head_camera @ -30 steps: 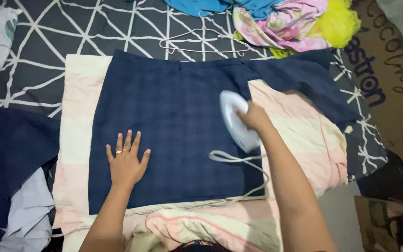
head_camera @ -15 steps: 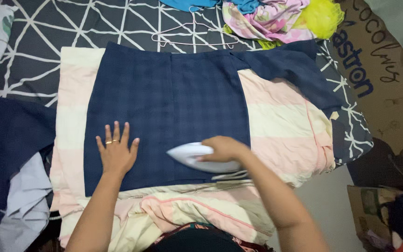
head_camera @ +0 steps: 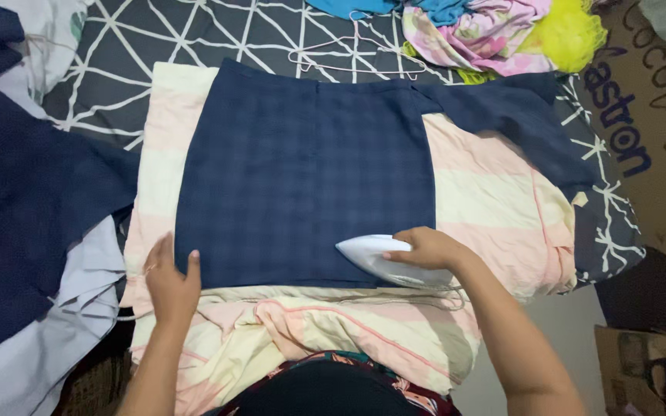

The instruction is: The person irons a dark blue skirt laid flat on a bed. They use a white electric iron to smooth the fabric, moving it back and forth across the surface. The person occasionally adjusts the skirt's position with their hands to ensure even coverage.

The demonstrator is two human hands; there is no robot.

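Right hand [head_camera: 425,248] grips white iron [head_camera: 383,260] on navy garment [head_camera: 310,177] — left hand [head_camera: 169,283] seemingly flat, open at edge.

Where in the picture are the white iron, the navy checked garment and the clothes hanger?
white iron [head_camera: 368,254], head view, on its pointed front part.
navy checked garment [head_camera: 302,169], head view, on the flat middle of the cloth.
clothes hanger [head_camera: 352,58], head view, on its pale wire frame.
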